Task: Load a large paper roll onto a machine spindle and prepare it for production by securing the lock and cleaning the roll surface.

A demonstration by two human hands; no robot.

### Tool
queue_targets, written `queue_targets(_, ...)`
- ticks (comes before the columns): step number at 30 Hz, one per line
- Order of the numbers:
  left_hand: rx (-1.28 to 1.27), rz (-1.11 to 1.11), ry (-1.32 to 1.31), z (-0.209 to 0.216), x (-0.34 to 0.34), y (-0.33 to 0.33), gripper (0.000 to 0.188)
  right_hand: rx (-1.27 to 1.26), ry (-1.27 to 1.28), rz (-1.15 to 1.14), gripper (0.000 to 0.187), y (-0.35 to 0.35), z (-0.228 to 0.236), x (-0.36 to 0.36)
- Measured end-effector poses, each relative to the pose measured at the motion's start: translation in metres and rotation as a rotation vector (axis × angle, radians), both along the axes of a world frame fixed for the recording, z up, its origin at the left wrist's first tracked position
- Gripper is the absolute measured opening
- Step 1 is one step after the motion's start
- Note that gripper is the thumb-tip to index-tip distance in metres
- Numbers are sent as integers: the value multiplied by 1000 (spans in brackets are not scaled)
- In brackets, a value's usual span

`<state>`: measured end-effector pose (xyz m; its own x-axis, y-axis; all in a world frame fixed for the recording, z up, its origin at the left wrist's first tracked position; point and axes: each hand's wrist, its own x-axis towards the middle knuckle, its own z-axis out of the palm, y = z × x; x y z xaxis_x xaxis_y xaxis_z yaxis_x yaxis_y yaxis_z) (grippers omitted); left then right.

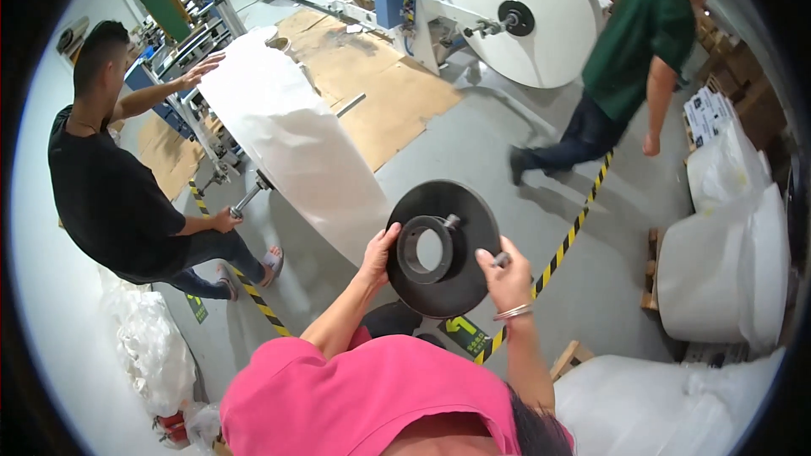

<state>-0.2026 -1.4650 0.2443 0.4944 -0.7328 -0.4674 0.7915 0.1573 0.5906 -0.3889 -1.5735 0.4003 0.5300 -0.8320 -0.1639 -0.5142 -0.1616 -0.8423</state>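
Both hands gripped the black disc (443,247) by its rim, left hand (378,255) and right hand (505,279) on opposite sides, chest-high over the floor (473,160); I judged a slipping grip could drop it on feet below.

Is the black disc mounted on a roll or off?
Off: the black disc is held up by the left hand and right hand.

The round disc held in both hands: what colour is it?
Black, the disc with its raised hub ring, seen clearly in the head view.
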Motion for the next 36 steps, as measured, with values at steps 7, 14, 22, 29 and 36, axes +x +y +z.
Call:
queue_targets(7,84,-67,-129,30,34,-125,19,323,-438,-189,23,-124,-56,-7)
queue_targets(14,78,-65,-144,14,70,-260,13,267,-332,-199,17,-267,-78,36)
queue_targets(22,325,318,-225,-7,130,-288,30,235,-82,127,21,-387,-78,178)
queue_targets(29,418,621,-222,-28,222,-282,18,404,93,411,17,-427,-141,354)
queue_targets(36,422,627,-320,-28,320,-316,18,480,262,379,36,-468,-180,500)
